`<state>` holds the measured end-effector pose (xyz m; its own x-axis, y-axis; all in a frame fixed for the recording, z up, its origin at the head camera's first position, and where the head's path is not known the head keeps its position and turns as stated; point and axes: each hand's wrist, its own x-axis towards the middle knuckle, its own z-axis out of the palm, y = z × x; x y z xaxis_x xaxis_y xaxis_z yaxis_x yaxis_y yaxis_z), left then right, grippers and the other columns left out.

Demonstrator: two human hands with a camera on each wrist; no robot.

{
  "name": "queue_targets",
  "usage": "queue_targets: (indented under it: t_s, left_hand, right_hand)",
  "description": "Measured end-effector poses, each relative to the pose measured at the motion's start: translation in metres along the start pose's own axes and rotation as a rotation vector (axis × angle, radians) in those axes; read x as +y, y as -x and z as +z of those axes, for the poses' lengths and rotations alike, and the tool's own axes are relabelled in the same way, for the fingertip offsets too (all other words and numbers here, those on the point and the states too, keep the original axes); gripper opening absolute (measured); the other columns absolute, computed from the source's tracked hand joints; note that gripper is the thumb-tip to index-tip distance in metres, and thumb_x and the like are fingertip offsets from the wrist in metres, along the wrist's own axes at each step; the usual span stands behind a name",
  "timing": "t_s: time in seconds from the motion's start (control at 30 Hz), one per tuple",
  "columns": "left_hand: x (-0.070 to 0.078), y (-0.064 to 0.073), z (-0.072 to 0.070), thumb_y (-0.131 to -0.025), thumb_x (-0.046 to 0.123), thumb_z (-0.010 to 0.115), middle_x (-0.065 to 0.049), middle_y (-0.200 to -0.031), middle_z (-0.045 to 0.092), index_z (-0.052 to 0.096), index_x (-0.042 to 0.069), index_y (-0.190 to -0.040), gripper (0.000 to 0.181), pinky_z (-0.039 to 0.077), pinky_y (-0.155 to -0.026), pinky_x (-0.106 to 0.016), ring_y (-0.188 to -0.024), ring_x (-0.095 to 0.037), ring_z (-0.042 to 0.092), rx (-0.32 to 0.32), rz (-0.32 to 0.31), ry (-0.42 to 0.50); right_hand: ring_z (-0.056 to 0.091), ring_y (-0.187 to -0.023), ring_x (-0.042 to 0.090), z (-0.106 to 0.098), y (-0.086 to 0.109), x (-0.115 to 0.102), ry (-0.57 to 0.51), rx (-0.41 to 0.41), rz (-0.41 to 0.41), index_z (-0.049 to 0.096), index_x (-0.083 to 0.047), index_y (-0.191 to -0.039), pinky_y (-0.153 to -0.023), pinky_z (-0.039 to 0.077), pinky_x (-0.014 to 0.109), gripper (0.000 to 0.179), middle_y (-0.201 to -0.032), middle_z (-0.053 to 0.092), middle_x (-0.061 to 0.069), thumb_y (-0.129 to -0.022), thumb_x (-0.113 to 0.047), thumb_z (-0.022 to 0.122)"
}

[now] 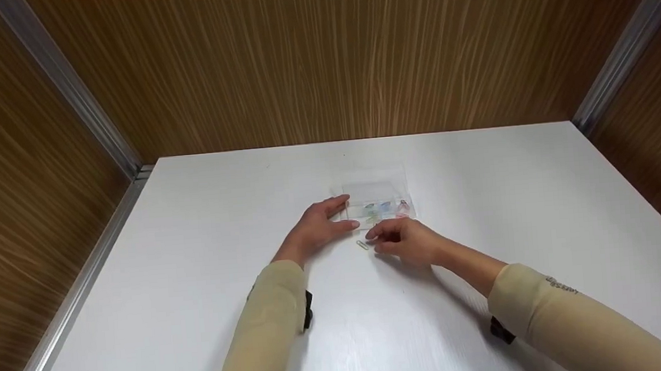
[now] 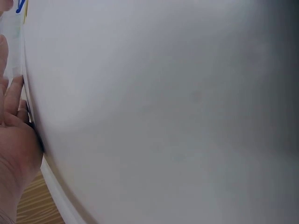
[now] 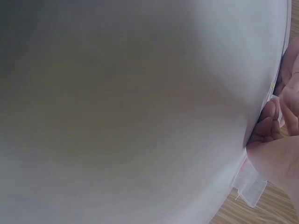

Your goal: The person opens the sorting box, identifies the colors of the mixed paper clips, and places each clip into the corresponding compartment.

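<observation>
A clear plastic box [image 1: 376,208] lies with its lid laid back, green, blue and red paper clips [image 1: 385,206] in its compartments. My left hand [image 1: 321,223] rests at the box's left side, fingers extended and thumb apart, near the front corner. In front of the box a single yellowish paper clip [image 1: 362,245] lies on the table. Just right of it is my right hand [image 1: 408,241], fingers bent, with thumb and index fingertip spread apart beside the clip. A blue wire loop [image 2: 20,5] shows close to a fingertip in the left wrist view.
The white table [image 1: 156,293] fills most of the wrist views as a blurred surface. Wood-grain panels [image 1: 344,54] with metal edge strips enclose it at the back and both sides.
</observation>
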<state>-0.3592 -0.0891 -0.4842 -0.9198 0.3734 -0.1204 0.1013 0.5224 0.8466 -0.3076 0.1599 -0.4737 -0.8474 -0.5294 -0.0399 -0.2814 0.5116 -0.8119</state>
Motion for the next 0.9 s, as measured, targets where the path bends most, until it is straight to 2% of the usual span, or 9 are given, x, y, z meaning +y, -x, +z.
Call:
queue_targets:
  t_s: [0.27, 0.4, 0.6, 0.7, 0.9]
  left_hand:
    - [0.0027, 0.0017, 0.0003, -0.097, 0.038, 0.080, 0.004, -0.158, 0.053, 0.047, 0.023, -0.162, 0.075, 0.019, -0.129, -0.041, -0.159, -0.020, 0.026, 0.003, 0.019, -0.010]
    - [0.0033, 0.0020, 0.0003, -0.098, 0.039, 0.079, 0.005, -0.159, 0.052, 0.046, 0.023, -0.163, 0.075, 0.020, -0.129, -0.041, -0.159, -0.020, 0.027, -0.002, 0.018, -0.017]
    - [0.0032, 0.0010, 0.0000, -0.097, 0.038, 0.080, 0.003, -0.160, 0.052, 0.047, 0.023, -0.162, 0.074, 0.023, -0.128, -0.038, -0.157, -0.018, 0.030, -0.003, 0.019, -0.015]
    - [0.0029, 0.0013, 0.0001, -0.097, 0.037, 0.080, 0.000, -0.159, 0.053, 0.048, 0.022, -0.162, 0.074, 0.024, -0.127, -0.037, -0.157, -0.019, 0.032, -0.002, 0.022, -0.003]
    - [0.0013, 0.0000, 0.0006, -0.097, 0.038, 0.080, 0.001, -0.160, 0.052, 0.048, 0.021, -0.162, 0.075, 0.023, -0.128, -0.039, -0.157, -0.020, 0.031, -0.001, 0.027, -0.017]
  right_hand:
    - [0.057, -0.090, 0.017, -0.0028, -0.0003, -0.0038, 0.055, -0.074, -0.004, 0.072, -0.005, -0.134, -0.080, 0.048, 0.028, 0.035, -0.101, 0.068, 0.003, -0.099, -0.005, 0.072]
    - [0.054, -0.087, 0.016, -0.0034, 0.0000, -0.0051, 0.070, -0.104, -0.026, 0.070, -0.004, -0.138, -0.077, 0.045, 0.027, 0.040, -0.097, 0.063, 0.001, -0.098, -0.005, 0.073]
    - [0.050, -0.083, 0.015, -0.0019, 0.0001, -0.0037, 0.122, -0.122, -0.103, 0.071, -0.003, -0.136, -0.073, 0.042, 0.027, 0.039, -0.090, 0.057, 0.001, -0.098, -0.005, 0.074]
    - [0.051, -0.088, 0.015, -0.0007, 0.0014, -0.0031, 0.145, -0.118, -0.113, 0.073, -0.005, -0.135, -0.077, 0.044, 0.027, 0.037, -0.096, 0.061, 0.002, -0.098, -0.007, 0.075]
    - [0.055, -0.095, 0.019, 0.0007, 0.0043, -0.0027, 0.123, -0.112, -0.115, 0.077, -0.008, -0.129, -0.083, 0.046, 0.030, 0.031, -0.109, 0.068, 0.008, -0.098, -0.005, 0.074]
